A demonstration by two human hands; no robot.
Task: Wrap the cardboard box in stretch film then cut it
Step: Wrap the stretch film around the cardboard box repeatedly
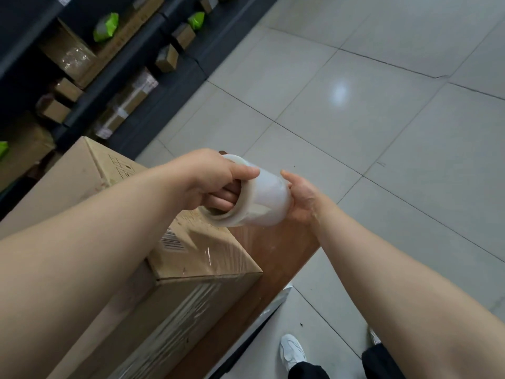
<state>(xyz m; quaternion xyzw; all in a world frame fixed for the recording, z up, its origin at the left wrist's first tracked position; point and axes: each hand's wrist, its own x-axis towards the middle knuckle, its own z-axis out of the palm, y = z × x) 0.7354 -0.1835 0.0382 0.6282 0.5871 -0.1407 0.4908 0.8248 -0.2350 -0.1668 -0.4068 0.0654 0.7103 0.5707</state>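
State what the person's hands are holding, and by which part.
Both hold the stretch film roll: the left hand has fingers hooked inside the near core opening, and the right hand supports the far end.

I see both forearms bare to the frame's edge, no sleeves, watch or rings on the left hand [216, 181] or the right hand [303, 199]. Below, dark trousers [382, 363] fall over white lace-up trainers [292, 351], the second shoe mostly hidden behind the right arm.
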